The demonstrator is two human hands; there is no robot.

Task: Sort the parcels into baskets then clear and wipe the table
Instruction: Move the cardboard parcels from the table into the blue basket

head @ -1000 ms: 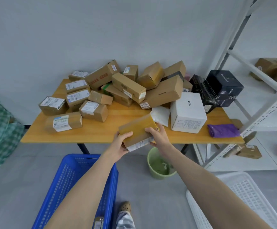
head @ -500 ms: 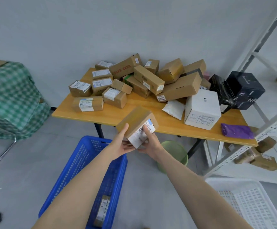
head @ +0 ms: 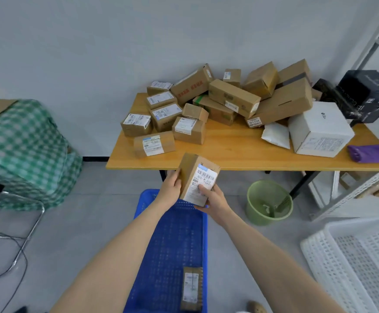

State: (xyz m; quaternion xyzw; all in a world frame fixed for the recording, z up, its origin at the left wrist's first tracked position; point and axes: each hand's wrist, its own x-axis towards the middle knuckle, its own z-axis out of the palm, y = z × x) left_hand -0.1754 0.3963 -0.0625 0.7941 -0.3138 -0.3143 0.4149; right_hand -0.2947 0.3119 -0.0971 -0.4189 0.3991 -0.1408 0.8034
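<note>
My left hand curls round the left edge of a small cardboard parcel while my right hand cups its bottom (shipping label facing me). It's held above the blue basket, near the table edge. A second parcel lies at the basket's near end.

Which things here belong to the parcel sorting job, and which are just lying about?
Job: held parcel, left hand, right hand, blue basket, white basket, piled parcels, table.
Lying about: green bin, checked cloth, shelf rack.
</note>
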